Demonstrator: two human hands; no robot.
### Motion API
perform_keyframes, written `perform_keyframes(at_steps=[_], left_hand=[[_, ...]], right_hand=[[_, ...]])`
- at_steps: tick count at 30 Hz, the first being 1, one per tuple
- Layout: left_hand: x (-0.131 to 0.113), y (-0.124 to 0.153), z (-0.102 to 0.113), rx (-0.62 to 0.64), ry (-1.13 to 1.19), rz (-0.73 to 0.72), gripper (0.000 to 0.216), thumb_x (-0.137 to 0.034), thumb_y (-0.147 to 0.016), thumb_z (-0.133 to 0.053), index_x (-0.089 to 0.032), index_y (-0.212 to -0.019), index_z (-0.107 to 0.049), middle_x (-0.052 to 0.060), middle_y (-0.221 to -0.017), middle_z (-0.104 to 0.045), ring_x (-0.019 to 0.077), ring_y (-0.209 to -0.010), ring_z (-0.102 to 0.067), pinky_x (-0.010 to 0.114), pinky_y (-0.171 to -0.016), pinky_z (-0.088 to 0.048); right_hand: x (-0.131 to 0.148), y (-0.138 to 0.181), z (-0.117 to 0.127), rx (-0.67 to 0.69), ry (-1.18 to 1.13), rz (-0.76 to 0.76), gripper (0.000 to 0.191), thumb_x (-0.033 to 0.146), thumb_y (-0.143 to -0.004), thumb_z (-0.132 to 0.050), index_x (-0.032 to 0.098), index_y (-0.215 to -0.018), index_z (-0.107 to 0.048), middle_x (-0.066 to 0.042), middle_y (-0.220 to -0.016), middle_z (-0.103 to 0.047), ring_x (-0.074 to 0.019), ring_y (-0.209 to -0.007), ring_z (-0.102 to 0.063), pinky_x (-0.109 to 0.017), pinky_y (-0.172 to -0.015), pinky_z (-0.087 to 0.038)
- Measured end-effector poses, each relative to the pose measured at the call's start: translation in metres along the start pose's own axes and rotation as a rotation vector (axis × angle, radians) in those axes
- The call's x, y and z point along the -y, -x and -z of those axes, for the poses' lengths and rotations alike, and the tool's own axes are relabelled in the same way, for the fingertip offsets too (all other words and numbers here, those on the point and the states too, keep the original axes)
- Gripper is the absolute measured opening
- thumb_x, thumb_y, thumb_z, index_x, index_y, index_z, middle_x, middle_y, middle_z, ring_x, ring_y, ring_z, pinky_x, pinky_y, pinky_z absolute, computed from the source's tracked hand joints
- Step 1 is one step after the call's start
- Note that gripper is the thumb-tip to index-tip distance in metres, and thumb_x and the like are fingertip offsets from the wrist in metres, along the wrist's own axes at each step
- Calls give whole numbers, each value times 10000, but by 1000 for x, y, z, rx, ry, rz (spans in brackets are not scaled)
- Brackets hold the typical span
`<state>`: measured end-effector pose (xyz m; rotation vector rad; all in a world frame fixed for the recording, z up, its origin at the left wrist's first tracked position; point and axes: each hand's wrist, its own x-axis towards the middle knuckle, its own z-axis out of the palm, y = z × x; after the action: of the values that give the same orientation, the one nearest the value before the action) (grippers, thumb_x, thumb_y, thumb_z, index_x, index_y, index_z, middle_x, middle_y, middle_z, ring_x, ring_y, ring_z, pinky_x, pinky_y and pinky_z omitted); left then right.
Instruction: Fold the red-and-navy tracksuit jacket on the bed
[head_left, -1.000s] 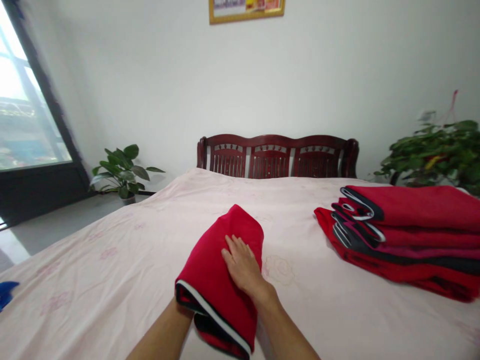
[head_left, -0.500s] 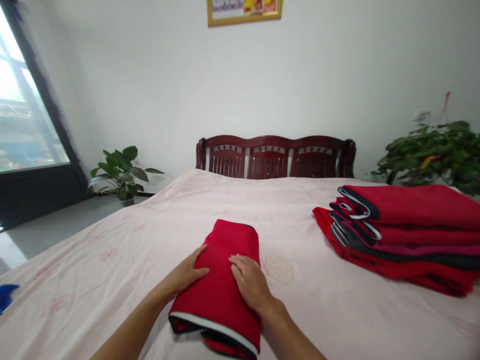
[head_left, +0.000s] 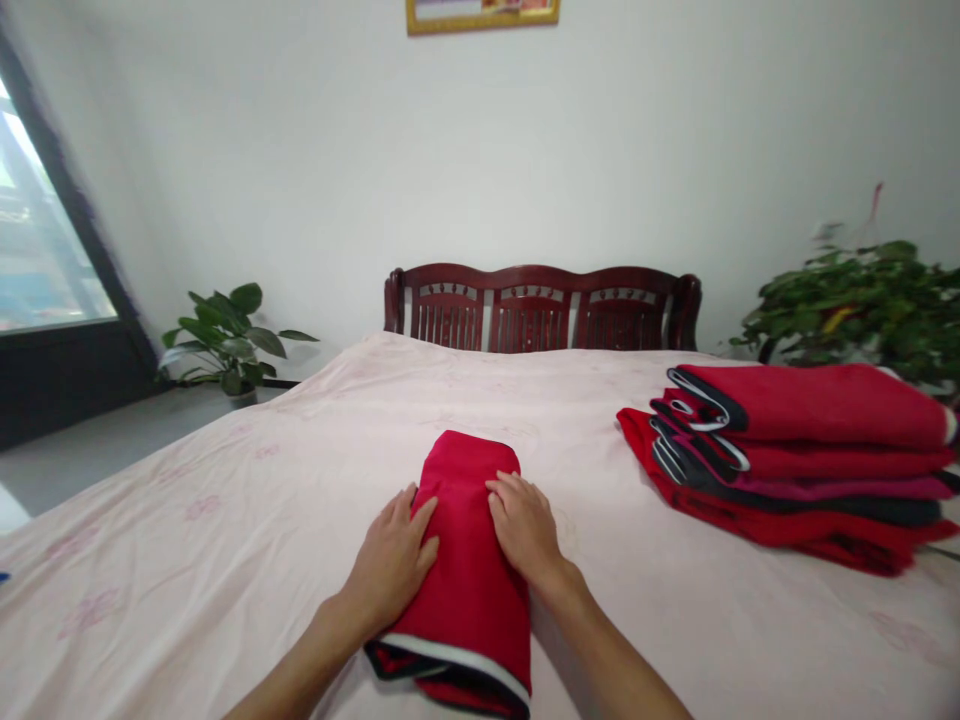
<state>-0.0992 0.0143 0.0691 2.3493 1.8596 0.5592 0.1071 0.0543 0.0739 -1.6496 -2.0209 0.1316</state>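
In the head view, a folded red cloth (head_left: 469, 560) with white and dark trim at its near end lies lengthwise on the bed. My left hand (head_left: 394, 555) rests over its left edge, thumb and fingers apart on the fabric. On the opposite side, my right hand (head_left: 525, 525) lies on the upper right edge with its fingers stretched over the top. Both hands touch the cloth without a visible grip. Layers and dark lining show at the end closest to me.
A pile of folded red and dark cloths (head_left: 810, 460) stands on the right of the pale pink bedsheet (head_left: 225, 580). A dark wooden headboard (head_left: 529, 310) is at the far end. Potted plants (head_left: 232, 340) flank the bed, with a glass door (head_left: 52, 250) at left.
My right hand has moved up along the cloth's right edge. My left hand lies farther over the left side, its fingers more spread. The cloth has straightened and looks narrower.
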Motion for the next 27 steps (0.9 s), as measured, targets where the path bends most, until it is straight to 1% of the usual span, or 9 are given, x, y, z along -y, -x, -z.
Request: perform_keyframes(at_steps=[3, 6, 7, 9, 11, 13, 17, 21, 27], left_hand=[[-24, 13, -3, 53, 40, -210, 574, -431, -929, -512, -307, -1485, -442, 82, -1620, -309, 321, -1500, -241, 552, -1209, -236], [-43, 26, -14, 129, 57, -321, 676, -471, -873, -610, -417, -1503, -369, 41, -1658, -179, 393, -1516, -105, 682, -1185, -129], [-47, 29, -17, 147, 55, -335, 704, -463, -858, -634, -436, -1503, -354, 36, -1661, -155, 419, -1512, -70, 723, -1164, -98], [-49, 35, -21, 186, 51, -354, 742, -444, -841, -659, -455, -1506, -331, 36, -1659, -145, 453, -1503, -34, 780, -1123, -56], [-49, 39, -21, 232, 50, -384, 762, -426, -833, -674, -467, -1506, -320, 37, -1656, -142, 459, -1501, -37, 801, -1105, -36], [-47, 42, -20, 268, 46, -404, 794, -402, -809, -704, -484, -1500, -321, 40, -1653, -132, 456, -1501, -53, 805, -1102, -33], [-47, 45, -18, 283, 38, -393, 842, -346, -774, -735, -501, -1493, -324, 36, -1651, -120, 452, -1502, -62, 807, -1103, -45], [-47, 46, -19, 258, 36, -405, 826, -339, -784, -722, -486, -1497, -330, 29, -1654, -130, 444, -1505, -77, 796, -1116, -68], [-45, 50, -26, 173, 22, -421, 817, -294, -769, -719, -444, -1492, -371, 17, -1663, -129, 423, -1512, -98, 756, -1149, -69]], right_hand=[[14, -22, 14, -77, 37, 33, 470, 333, -998, -322, 206, -1372, -578, -79, -1514, -478, -231, -1446, -339, -440, -1196, -202], [21, -44, 18, -115, 80, 169, 499, 392, -1010, -306, 242, -1445, -500, -68, -1585, -371, -235, -1495, -224, -471, -1213, -105], [20, -50, 15, -92, 92, 207, 510, 420, -1011, -303, 261, -1465, -473, -59, -1606, -332, -239, -1507, -183, -489, -1213, -71], [12, -60, 3, 55, 105, 201, 540, 482, -1004, -304, 297, -1499, -414, -37, -1634, -267, -246, -1521, -119, -532, -1205, -31], [-1, -67, -13, 252, 102, 106, 590, 545, -987, -307, 299, -1520, -371, -49, -1632, -268, -271, -1518, -136, -585, -1187, -70], [-14, -72, -29, 374, 93, 9, 649, 594, -972, -292, 274, -1534, -341, -85, -1614, -308, -293, -1503, -192, -624, -1160, -140], [-29, -78, -44, 388, 77, -31, 704, 639, -961, -233, 249, -1539, -328, -103, -1607, -319, -285, -1500, -206, -636, -1151, -165], [-31, -76, -44, 370, 66, -38, 692, 611, -972, -221, 233, -1545, -314, -93, -1618, -294, -265, -1511, -170, -618, -1166, -138], [-42, -64, -42, 342, 35, -4, 650, 529, -989, -241, 207, -1549, -311, -63, -1636, -252, -235, -1525, -112, -519, -1206, -115]])
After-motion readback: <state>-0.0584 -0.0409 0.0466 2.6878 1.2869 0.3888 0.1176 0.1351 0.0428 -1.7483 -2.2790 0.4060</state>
